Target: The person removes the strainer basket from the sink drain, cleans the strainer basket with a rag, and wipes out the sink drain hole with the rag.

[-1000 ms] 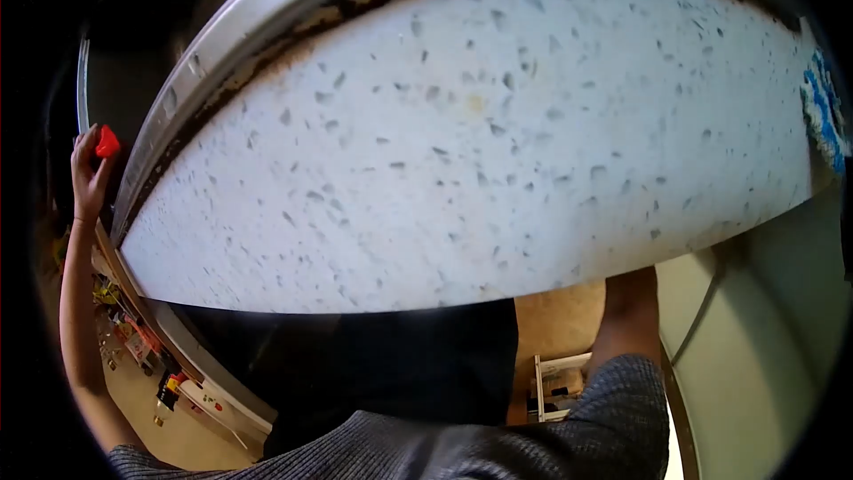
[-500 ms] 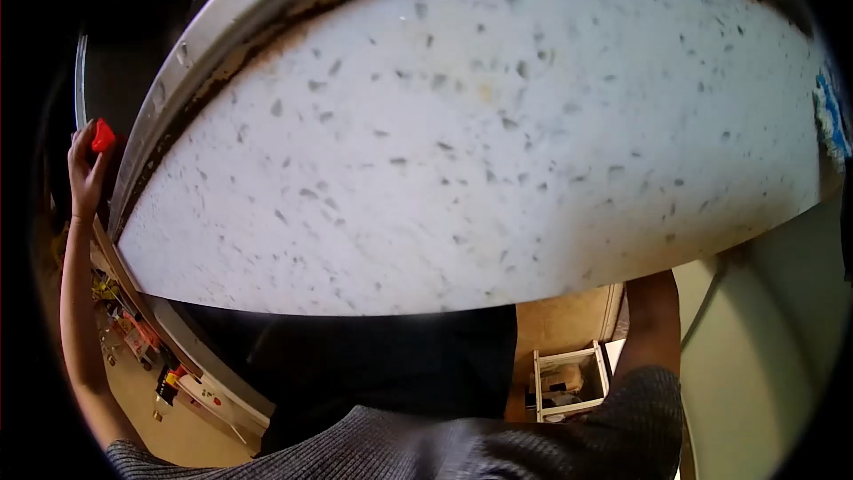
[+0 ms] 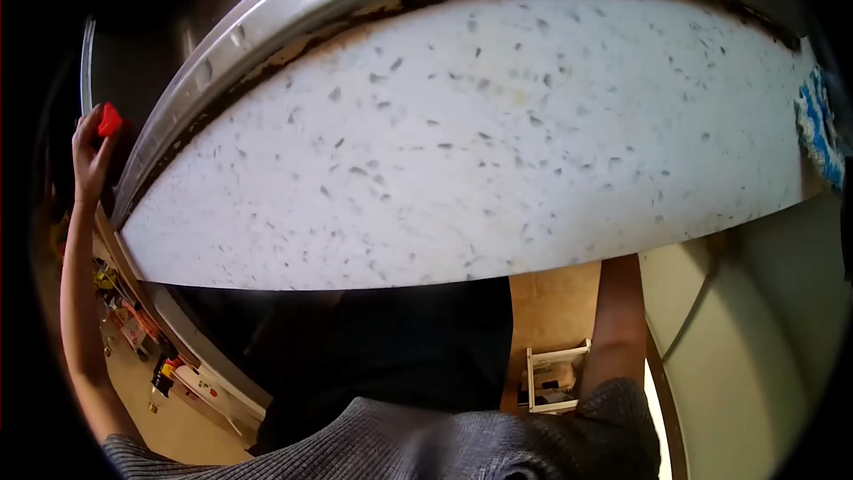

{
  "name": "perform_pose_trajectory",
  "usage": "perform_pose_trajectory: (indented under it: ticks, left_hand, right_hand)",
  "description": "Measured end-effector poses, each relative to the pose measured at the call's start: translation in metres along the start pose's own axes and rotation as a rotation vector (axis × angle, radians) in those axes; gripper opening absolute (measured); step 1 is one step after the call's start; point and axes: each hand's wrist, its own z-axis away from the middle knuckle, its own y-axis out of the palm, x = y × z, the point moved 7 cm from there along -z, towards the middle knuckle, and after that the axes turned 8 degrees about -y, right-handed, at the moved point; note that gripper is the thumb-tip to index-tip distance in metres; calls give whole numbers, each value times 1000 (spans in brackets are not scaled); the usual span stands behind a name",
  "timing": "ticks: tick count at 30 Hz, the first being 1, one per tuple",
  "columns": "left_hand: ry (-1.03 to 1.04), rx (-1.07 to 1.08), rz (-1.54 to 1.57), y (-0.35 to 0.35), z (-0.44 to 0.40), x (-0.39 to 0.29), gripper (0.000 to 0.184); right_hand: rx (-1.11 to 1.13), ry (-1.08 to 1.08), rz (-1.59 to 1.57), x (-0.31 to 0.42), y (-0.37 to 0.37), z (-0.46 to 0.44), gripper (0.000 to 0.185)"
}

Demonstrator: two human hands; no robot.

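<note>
At the far left my left hand [image 3: 90,153] is raised, its fingers closed round a small red object [image 3: 109,120] beside the curved metal rim [image 3: 209,71]. A white speckled countertop [image 3: 426,151] fills the middle of the view. My right forearm reaches beneath the front edge of this countertop at the lower right, and my right hand is hidden under it.
A blue and white cloth [image 3: 819,129] lies at the countertop's right end. Below, a small light-framed crate [image 3: 557,380] stands on the brown floor. Bottles and colourful items line the lower left. A pale green curved surface [image 3: 746,347] is at the right.
The view has shifted, so the countertop's front edge sits higher and more metal rim shows. My right forearm appears further left than half a second ago. The red object remains in my left hand.
</note>
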Motion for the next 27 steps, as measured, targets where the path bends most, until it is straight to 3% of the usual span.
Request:
perform_pose_trajectory:
  ticks: [7,11,12,16,22,26,27]
  left_hand:
    - [-54,-15,39,10,-6,-15,47]
    - [18,-47,-10,21,-11,-39,43]
    - [14,-40,-42,21,-13,-56,42]
    - [85,-74,-122,8,-18,-126,38]
    - [49,-47,-43,-2,-21,-149,31]
    - [9,15,-51,-16,-22,-160,27]
    - [53,-61,-23,-17,-21,-159,26]
  right_hand:
    - [32,18,120,11,14,9,13]
    - [-156,-148,112,24,-40,70,9]
    - [-90,-107,55,16,-43,89,12]
    - [-407,-90,-325,70,-242,167,19]
    - [-647,-84,-410,138,-419,168,19]
    - [-755,-383,-465,235,-510,117,20]
    - [-747,-475,-469,262,-528,101,21]
